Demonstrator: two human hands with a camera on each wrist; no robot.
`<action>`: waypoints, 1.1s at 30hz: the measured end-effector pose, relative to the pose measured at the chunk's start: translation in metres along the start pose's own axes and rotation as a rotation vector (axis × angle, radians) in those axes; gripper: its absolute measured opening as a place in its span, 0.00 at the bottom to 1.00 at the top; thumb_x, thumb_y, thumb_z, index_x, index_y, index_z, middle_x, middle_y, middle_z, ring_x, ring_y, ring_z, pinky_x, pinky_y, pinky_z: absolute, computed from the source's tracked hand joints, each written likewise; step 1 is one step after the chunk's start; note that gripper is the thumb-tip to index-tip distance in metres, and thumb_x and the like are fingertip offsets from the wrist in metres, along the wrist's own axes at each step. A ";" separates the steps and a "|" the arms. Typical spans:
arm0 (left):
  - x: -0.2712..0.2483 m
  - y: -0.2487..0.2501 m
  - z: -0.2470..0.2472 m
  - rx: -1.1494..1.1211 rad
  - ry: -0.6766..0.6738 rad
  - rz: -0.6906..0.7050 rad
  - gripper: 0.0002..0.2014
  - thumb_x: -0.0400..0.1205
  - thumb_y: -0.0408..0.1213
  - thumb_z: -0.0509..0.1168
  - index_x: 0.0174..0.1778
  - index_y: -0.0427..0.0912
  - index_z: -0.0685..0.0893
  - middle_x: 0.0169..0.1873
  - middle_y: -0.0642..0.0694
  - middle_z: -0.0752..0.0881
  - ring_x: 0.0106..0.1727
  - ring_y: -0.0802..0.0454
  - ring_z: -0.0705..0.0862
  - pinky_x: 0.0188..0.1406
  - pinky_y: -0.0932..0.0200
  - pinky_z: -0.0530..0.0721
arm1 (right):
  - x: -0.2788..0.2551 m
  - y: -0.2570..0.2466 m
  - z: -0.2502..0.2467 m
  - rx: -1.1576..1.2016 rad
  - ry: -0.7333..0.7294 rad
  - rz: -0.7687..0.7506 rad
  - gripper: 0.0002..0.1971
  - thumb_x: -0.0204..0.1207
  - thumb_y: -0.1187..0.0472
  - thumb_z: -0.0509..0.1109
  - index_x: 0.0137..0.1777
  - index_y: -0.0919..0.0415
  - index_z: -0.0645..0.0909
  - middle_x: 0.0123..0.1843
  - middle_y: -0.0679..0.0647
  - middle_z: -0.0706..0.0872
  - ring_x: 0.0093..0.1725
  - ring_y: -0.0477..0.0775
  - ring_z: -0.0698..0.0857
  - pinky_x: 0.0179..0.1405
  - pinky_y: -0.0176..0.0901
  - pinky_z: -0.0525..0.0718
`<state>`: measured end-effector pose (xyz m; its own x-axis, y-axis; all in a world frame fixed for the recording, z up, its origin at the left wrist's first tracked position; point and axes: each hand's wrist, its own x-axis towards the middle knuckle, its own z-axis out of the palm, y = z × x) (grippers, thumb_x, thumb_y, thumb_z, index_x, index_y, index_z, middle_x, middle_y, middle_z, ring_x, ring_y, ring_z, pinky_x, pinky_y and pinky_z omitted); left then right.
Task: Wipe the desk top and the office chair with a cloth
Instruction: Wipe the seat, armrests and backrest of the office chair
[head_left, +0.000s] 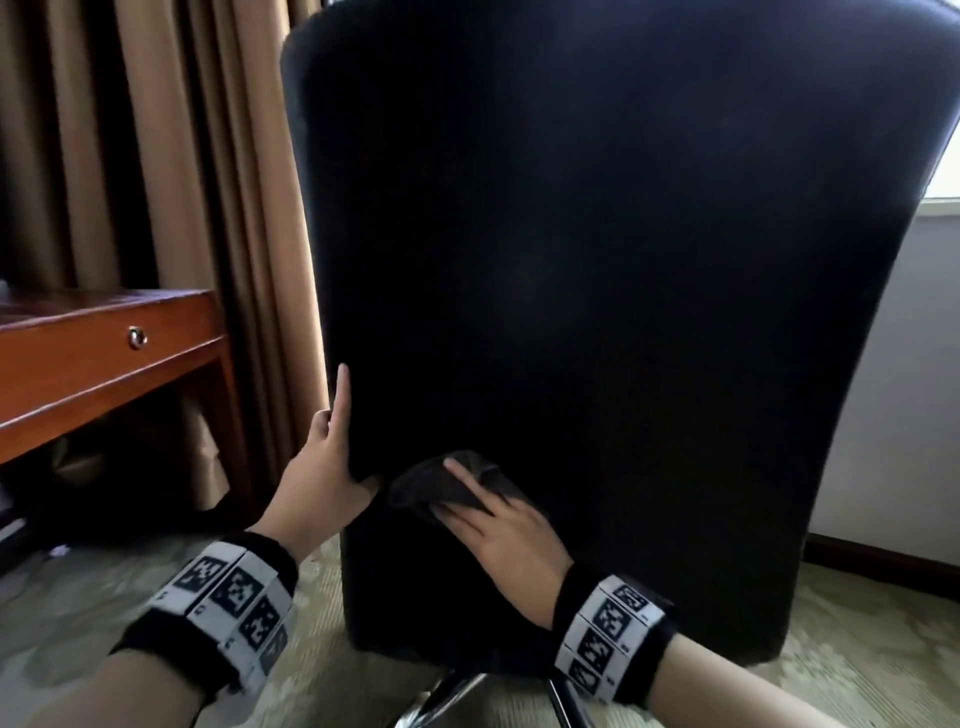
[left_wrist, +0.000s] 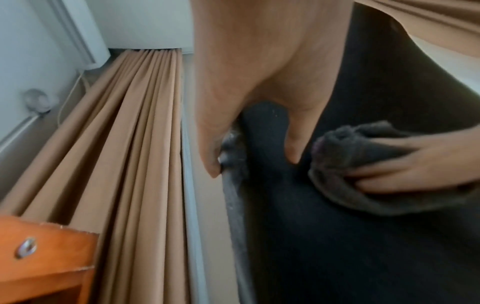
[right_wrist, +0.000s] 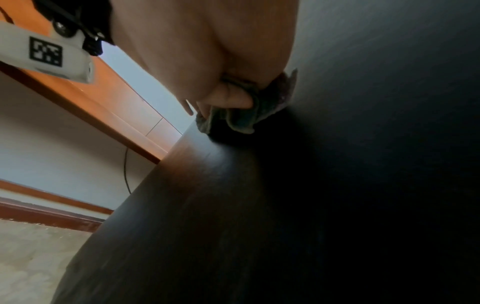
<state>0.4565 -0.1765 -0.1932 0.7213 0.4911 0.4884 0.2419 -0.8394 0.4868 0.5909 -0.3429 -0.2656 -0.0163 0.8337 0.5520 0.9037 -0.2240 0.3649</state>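
The black office chair's back (head_left: 597, 260) fills the head view, seen from behind. My left hand (head_left: 332, 467) grips its left edge low down, thumb on the rear face and fingers wrapped round the edge (left_wrist: 215, 160). My right hand (head_left: 504, 530) holds a bunched dark grey cloth (head_left: 415, 488) against the lower left of the chair back, just right of the left thumb. In the right wrist view the thumb (right_wrist: 231, 98) pinches the cloth (right_wrist: 249, 119) while it lies on the chair's surface (right_wrist: 337, 185). The wooden desk (head_left: 78, 353) stands at the left; its top is barely in view.
Tan curtains (head_left: 182, 156) hang behind the desk and beside the chair. The chair's chrome base (head_left: 457, 696) shows below on patterned carpet (head_left: 78, 623). A pale wall with a dark skirting board (head_left: 883, 556) and a window sill lie to the right.
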 end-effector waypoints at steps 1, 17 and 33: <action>0.000 0.000 0.000 0.025 0.008 0.006 0.59 0.73 0.32 0.71 0.74 0.66 0.24 0.73 0.41 0.66 0.55 0.36 0.83 0.50 0.52 0.79 | -0.004 0.004 -0.004 -0.007 0.011 0.014 0.24 0.76 0.61 0.52 0.70 0.52 0.77 0.72 0.42 0.78 0.82 0.53 0.58 0.59 0.39 0.81; -0.054 0.050 0.014 -0.066 0.157 0.124 0.52 0.72 0.34 0.72 0.79 0.66 0.40 0.69 0.51 0.76 0.49 0.43 0.84 0.47 0.55 0.78 | -0.019 0.043 -0.063 0.214 0.428 0.438 0.43 0.64 0.84 0.65 0.79 0.60 0.62 0.82 0.46 0.59 0.83 0.62 0.53 0.77 0.52 0.64; -0.070 0.109 0.059 -0.325 0.133 0.370 0.55 0.66 0.23 0.77 0.75 0.74 0.56 0.44 0.60 0.88 0.44 0.65 0.84 0.48 0.91 0.67 | -0.100 -0.001 -0.013 0.754 0.544 0.899 0.42 0.71 0.68 0.52 0.73 0.19 0.47 0.78 0.22 0.49 0.81 0.33 0.51 0.78 0.27 0.53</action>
<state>0.4705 -0.3160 -0.2168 0.6268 0.2180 0.7481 -0.2436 -0.8571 0.4539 0.5862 -0.4329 -0.3111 0.7094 0.1885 0.6791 0.7023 -0.1085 -0.7035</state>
